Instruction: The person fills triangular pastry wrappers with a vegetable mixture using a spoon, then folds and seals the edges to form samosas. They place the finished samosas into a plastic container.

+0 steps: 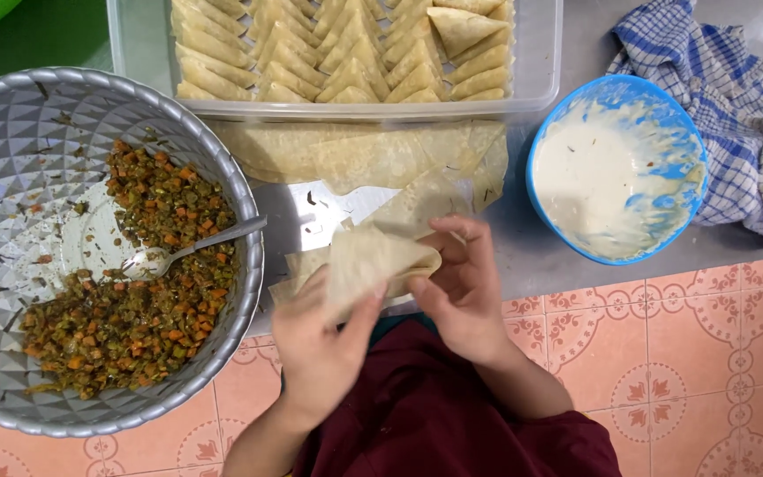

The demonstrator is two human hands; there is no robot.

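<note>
Folding wrapper (373, 261) w/ both hands — bowl (11, 124) (veg filling (134, 291)) beside.

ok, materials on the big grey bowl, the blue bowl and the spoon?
Big grey bowl: looks like moulded plastic, with a faceted diamond pattern and soft sheen; metal can't be ruled out. Blue bowl: probably glossy plastic, with a thin even rim and saturated colour. Spoon: metal, likely steel, with a bright mirror-like handle.
</note>
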